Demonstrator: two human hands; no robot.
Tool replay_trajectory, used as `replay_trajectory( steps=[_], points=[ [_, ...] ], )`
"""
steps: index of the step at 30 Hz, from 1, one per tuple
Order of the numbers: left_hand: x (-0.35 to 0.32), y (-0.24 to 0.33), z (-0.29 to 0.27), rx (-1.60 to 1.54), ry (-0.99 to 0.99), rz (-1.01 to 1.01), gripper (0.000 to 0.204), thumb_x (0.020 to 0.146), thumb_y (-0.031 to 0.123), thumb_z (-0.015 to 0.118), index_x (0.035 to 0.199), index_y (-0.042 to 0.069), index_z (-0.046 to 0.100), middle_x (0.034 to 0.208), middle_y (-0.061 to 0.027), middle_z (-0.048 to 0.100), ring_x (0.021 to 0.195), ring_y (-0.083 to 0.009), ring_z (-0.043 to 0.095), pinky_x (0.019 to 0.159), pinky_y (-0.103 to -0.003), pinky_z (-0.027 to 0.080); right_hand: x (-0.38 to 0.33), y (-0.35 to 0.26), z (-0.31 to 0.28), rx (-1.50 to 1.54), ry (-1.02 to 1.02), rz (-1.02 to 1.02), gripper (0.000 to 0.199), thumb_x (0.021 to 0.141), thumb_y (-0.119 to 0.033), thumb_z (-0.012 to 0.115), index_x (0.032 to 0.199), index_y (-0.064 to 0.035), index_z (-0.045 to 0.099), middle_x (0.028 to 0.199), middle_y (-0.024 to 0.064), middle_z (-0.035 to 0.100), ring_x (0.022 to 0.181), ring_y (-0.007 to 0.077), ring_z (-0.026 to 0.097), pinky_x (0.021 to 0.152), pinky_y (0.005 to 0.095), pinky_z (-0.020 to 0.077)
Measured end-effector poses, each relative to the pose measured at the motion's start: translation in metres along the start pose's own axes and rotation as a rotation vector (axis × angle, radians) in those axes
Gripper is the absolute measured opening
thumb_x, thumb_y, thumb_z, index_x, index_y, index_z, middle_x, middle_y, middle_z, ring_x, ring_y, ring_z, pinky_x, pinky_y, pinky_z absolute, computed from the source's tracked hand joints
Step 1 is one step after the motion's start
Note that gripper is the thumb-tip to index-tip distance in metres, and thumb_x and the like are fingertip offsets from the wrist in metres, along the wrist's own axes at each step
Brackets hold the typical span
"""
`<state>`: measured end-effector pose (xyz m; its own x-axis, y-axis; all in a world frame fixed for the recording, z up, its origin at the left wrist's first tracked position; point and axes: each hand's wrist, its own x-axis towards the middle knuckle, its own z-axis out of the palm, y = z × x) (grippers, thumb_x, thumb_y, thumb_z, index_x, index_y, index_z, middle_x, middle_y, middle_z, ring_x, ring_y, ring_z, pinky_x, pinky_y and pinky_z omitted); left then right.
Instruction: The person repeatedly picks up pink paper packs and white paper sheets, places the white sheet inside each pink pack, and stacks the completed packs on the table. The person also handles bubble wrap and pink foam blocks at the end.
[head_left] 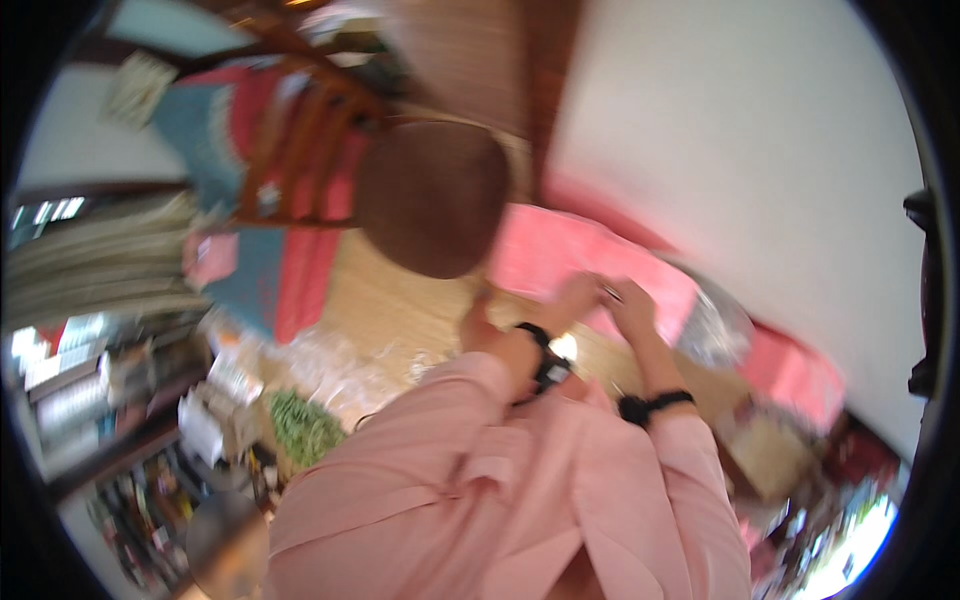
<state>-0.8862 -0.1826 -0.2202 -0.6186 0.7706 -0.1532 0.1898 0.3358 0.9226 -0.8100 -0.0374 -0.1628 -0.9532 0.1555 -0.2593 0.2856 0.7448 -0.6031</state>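
Note:
My left hand (575,300) and my right hand (630,308) come together in front of me, over the near edge of a pink plastic-looking bundle (560,255). Both hands look closed, fingertips meeting. Between them shows a small dark and shiny thing (610,293), too blurred to name. Each wrist wears a black strap, and pink sleeves cover my forearms. Left of my left hand, a bare skin-coloured shape (478,322) appears above the sleeve; what it is I cannot make out. The whole picture is smeared by motion.
A wooden chair (435,200) with a brown seat stands ahead to the left. Crumpled clear plastic (325,365) and a green leafy-looking heap (305,428) lie to the left. At right are a clear plastic bag (722,330), a cardboard box (770,450) and a white wall (750,150).

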Motion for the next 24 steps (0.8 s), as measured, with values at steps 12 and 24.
replay_trajectory(
  steps=[12,24],
  points=[
    [0.005,-0.01,0.019,-0.021,0.008,-0.346,0.023,0.075,0.016,0.071,0.094,0.003,0.071,0.092,-0.02,0.071,0.091,-0.0371,0.068,0.081,-0.045,0.054,0.01,0.022,-0.001,-0.035,-0.137,0.082,0.024,0.075,-0.012,0.071,0.097,-0.0034,0.068,0.086,0.0127,0.07,0.081,0.026,0.069,0.074,0.0391,0.0527],
    [0.01,-0.014,0.016,0.1,-0.238,-0.446,0.041,0.073,0.037,0.068,0.082,-0.002,0.075,0.082,-0.0239,0.071,0.077,-0.0381,0.069,0.072,-0.044,0.055,-0.013,0.002,0.015,-0.189,0.109,0.443,0.023,0.084,-0.02,0.072,0.095,-0.0005,0.068,0.092,0.0143,0.07,0.086,0.0304,0.066,0.077,0.04,0.0518]
  ],
)
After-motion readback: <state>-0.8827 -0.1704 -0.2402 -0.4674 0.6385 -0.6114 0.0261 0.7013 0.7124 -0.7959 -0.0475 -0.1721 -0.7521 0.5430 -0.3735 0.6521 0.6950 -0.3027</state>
